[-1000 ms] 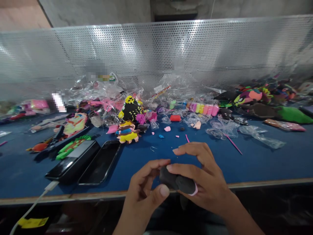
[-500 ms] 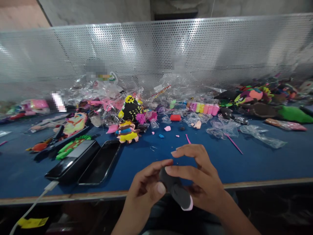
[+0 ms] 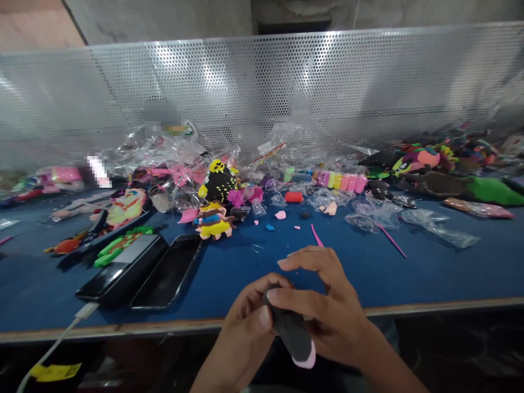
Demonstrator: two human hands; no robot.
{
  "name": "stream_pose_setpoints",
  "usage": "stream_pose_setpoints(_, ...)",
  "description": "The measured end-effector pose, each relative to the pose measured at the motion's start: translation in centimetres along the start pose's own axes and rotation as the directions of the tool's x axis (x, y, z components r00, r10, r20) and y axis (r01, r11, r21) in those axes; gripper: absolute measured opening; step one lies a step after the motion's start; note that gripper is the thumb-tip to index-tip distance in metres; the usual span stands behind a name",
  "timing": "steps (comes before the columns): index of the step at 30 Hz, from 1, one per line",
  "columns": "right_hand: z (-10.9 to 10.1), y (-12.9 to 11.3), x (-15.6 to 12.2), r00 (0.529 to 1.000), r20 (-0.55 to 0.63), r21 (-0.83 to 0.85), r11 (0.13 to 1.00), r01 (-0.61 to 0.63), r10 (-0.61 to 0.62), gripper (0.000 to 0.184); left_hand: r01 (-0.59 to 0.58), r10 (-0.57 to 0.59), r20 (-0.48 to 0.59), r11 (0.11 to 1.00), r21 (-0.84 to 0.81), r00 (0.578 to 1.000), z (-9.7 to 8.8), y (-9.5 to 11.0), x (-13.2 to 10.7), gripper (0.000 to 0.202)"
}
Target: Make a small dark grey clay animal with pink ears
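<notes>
– Over the near edge of the counter (image 3: pixel 409 267), what has the left hand (image 3: pixel 245 333) got?
– A dark clay roll (image 3: pixel 290 330). Its thumb and fingers are closed on the roll's far end, and the right hand (image 3: pixel 327 311) is grasping it from the other side, index finger laid across the top.
– Which way does it run?
– Its long axis slants from up by the fingertips down towards the person. The pink tip is at the near, lower end, poking out below both hands.
– And beyond them?
– Blue counter top. A pink stick (image 3: pixel 315 234) lies just past the right hand. A phone (image 3: pixel 170 273) and a power bank (image 3: pixel 123 267) lie side by side to the left, with a clay figure (image 3: pixel 213 221) behind them among clear plastic wrappers (image 3: pixel 368 213).
– The room?
– A perforated metal screen (image 3: pixel 262 93) stands along the back of the counter, with a grey wall above it
</notes>
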State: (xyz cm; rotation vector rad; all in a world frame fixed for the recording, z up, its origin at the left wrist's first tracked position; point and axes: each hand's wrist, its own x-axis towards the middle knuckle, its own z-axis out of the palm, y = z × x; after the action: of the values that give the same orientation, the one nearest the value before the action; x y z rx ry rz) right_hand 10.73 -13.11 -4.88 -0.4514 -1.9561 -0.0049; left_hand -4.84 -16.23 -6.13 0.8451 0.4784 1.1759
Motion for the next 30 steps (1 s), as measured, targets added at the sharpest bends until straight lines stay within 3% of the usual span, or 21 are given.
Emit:
stream_pose_setpoints(4,-0.1,0.2,0.4,1.000,-0.004,0.091,0.996,-0.015,0.016,0.025,0.035,-0.033,0.018,0.996,-0.088,0.999,0.3,-0.3,0.2,0.032)
stream_pose_setpoints(7,-0.1,0.5,0.6,1.000,0.005,0.138,0.990,-0.027,0.026,0.028,0.058,-0.051,0.056,0.990,-0.131,0.997,0.4,-0.6,0.2,0.030)
stream_pose_setpoints(9,-0.1,0.6,0.6,0.999,0.018,0.174,0.983,-0.051,0.049,0.031,0.050,-0.047,0.027,0.988,-0.144,0.999,0.4,-0.7,0.2,0.032)
stream_pose_setpoints(15,-0.1,0.9,0.7,0.962,0.086,0.309,0.911,-0.274,0.260,0.036,0.018,-0.017,0.008,0.991,-0.134,1.000,0.8,-0.5,0.7,0.025)
stream_pose_setpoints(19,0.0,0.8,1.2,0.909,0.154,0.462,0.785,-0.413,0.387,0.029,-0.002,-0.002,-0.028,0.991,-0.131,1.000,1.1,-0.2,1.0,0.021)
stream_pose_setpoints(24,0.3,1.3,1.2,0.792,0.296,0.597,0.544,-0.589,0.533,0.029,0.037,-0.042,-0.066,0.996,-0.076,0.997,0.8,0.0,1.3,0.022)
stream_pose_setpoints(27,0.4,2.2,0.6,0.790,0.359,0.661,0.462,-0.591,0.498,0.037,0.020,-0.032,-0.149,0.996,-0.086,0.988,0.7,-0.1,1.6,0.022)
stream_pose_setpoints(30,0.3,2.9,0.3,0.794,0.369,0.679,0.444,-0.585,0.483,0.036,0.056,-0.082,-0.200,0.990,-0.131,0.976,0.6,-0.3,1.8,0.030)
